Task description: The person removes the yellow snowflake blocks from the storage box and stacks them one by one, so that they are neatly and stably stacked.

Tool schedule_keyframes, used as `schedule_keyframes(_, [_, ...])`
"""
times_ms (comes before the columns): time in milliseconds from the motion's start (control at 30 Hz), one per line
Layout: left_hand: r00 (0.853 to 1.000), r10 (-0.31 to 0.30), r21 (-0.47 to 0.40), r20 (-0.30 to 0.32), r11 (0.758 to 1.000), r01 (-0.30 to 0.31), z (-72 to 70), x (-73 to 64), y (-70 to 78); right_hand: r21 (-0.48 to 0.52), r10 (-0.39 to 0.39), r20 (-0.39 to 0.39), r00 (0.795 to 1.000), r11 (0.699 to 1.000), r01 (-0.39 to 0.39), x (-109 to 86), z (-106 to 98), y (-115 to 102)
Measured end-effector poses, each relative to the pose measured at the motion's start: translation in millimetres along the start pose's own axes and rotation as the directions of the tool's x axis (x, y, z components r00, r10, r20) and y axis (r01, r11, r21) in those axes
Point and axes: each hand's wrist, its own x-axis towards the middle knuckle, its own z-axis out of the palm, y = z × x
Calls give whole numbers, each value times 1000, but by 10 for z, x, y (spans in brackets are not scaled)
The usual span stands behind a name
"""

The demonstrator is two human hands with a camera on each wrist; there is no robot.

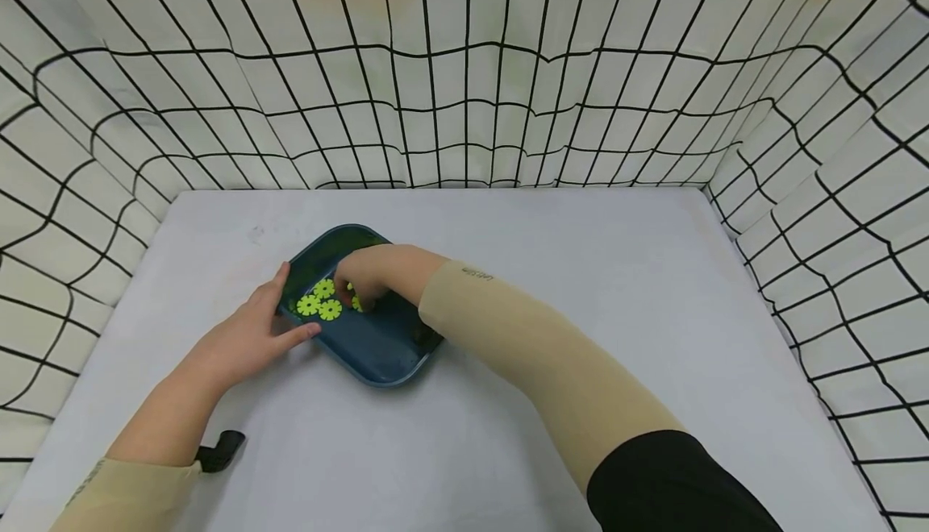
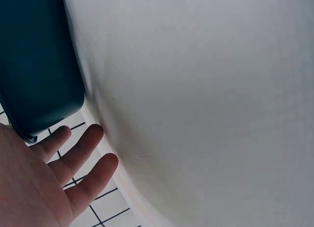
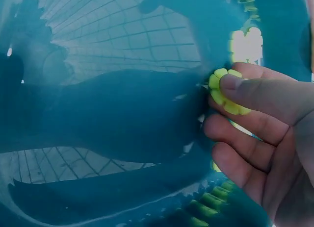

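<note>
A dark blue, rounded rectangular tray (image 1: 385, 359) sits left of the table's middle, its glossy inside full of reflections. Several yellow-green flower-shaped discs (image 1: 308, 305) lie in its left part. Over the tray, my right hand (image 1: 366, 274) reaches down among them. Its thumb and index finger pinch one flower-shaped disc (image 3: 230, 106), seen in the right wrist view. My left hand (image 1: 243, 342) is at the tray's left corner, thumb along the near rim and fingers against the outer side. In the left wrist view, three of its fingers (image 2: 93, 180) extend loosely beside the tray wall.
The tray stands on a white-covered table (image 1: 581, 274). Black netting (image 1: 464, 52) rises around the back and both sides. A black wrist-worn device (image 1: 221, 450) shows beside the left forearm.
</note>
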Motion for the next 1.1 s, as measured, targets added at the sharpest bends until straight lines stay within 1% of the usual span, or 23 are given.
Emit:
schedule_keyframes(333, [1000, 1, -12, 8, 1000, -1, 1, 28, -9, 141, -14, -1, 1000, 990, 14, -110, -117, 67])
schedule_keyframes(633, [1000, -2, -55, 29, 998, 4, 1, 44, -28, 230, -49, -38, 998, 971, 57, -328, -245, 197])
schedule_keyframes(833, [1000, 0, -103, 28, 995, 3, 16, 39, -50, 312, -102, -97, 990, 942, 127, -487, -302, 359])
schedule_keyframes(967, [1000, 8, -129, 26, 992, -5, 30, 36, -56, 338, -141, -133, 981, 924, 178, -598, -329, 497])
schedule_keyframes(1100, [999, 20, -156, 27, 988, -15, 37, 48, -38, 349, -140, -166, 976, 917, 191, -740, -339, 670])
